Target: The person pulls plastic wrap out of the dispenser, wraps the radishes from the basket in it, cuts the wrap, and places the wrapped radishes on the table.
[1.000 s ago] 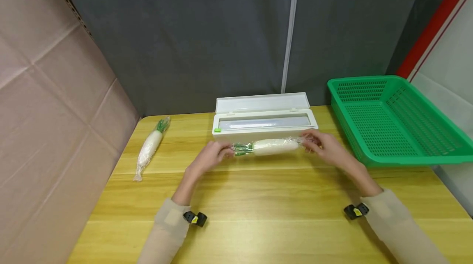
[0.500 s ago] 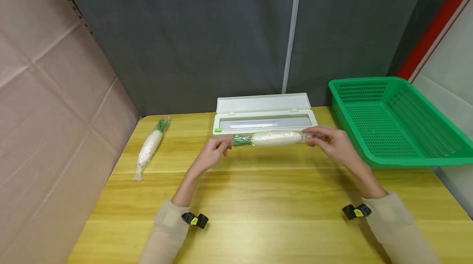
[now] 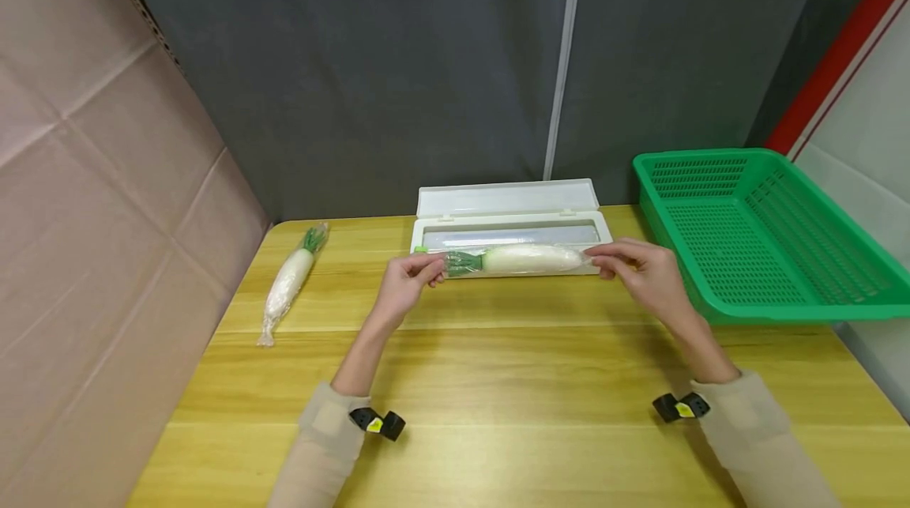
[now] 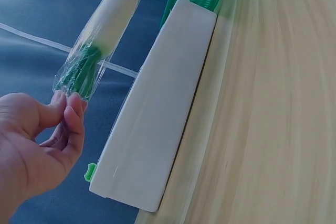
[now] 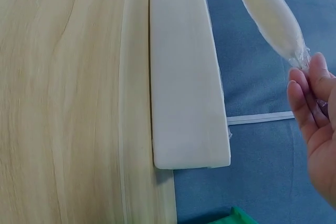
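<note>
A white radish (image 3: 533, 258) with green leaf stems, wrapped in clear plastic film, hangs level in the air between both hands. My left hand (image 3: 407, 285) pinches the film at the leafy end between thumb and fingers. At the root end, my right hand (image 3: 642, 275) pinches the twisted film. Behind and below the radish stands a white cling film box (image 3: 508, 220) with its lid raised and a roll inside; the radish hides part of its front. In the left wrist view the green stems (image 4: 81, 72) lie just above the fingertips.
Another film-wrapped radish (image 3: 287, 285) lies at the left of the wooden table (image 3: 498, 413). A green plastic basket (image 3: 775, 231) stands at the right, near the right hand. A dark grey curtain (image 3: 355, 81) hangs behind the table.
Both hands have raised the wrapped radish, so it now overlaps the front of the cling film box in the head view. The other radish, box and basket have stayed put.
</note>
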Tool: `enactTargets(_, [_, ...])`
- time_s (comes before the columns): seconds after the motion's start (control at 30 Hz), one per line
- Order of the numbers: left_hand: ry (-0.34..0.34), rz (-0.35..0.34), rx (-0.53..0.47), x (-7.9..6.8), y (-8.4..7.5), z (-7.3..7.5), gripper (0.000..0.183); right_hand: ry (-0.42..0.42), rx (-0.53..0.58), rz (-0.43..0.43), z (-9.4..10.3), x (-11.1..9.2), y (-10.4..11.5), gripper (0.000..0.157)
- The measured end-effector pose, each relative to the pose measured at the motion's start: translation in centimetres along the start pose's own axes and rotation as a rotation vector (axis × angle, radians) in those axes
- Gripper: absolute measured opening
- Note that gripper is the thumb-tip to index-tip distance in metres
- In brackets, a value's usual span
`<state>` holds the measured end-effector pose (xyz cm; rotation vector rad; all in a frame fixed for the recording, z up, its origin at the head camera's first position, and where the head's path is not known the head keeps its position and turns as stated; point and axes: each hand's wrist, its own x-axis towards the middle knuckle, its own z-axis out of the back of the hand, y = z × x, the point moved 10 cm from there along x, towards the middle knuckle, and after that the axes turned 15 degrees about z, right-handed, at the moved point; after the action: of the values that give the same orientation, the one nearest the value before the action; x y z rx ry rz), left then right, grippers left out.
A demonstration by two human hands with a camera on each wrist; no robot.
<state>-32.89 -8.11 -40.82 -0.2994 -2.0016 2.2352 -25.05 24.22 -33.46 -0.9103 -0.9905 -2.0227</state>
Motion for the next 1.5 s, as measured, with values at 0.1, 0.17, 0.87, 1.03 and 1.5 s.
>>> enactTargets(0.1, [-0.041, -0.013, 0.026, -0.2, -0.2, 0.2, 0.017, -0.021, 0.002, -0.041, 0.2, 0.6, 0.9, 0.021])
enactTargets(0.17, [-0.068, -0.018, 0.046, -0.3, -0.3, 0.4, 0.016, -0.036, 0.002, -0.084, 0.2, 0.6, 0.7, 0.016])
enactTargets(0.87, [-0.196, -0.405, 0.435, -3.2, -4.4, -0.9, 0.009, -0.051, -0.128, -0.368, 0.7, -2.4, -4.7, 0.030])
enactTargets(1.03, [-0.216, -0.465, 0.494, -3.5, -4.7, -1.1, 0.009, -0.030, -0.173, -0.360, 0.6, -2.4, -4.5, 0.036])
enactTargets(1.5, [-0.025, -0.323, 0.209, -2.6, -3.2, -1.8, 0.017, 0.081, -0.143, -0.349, -0.8, -2.4, -4.1, 0.044])
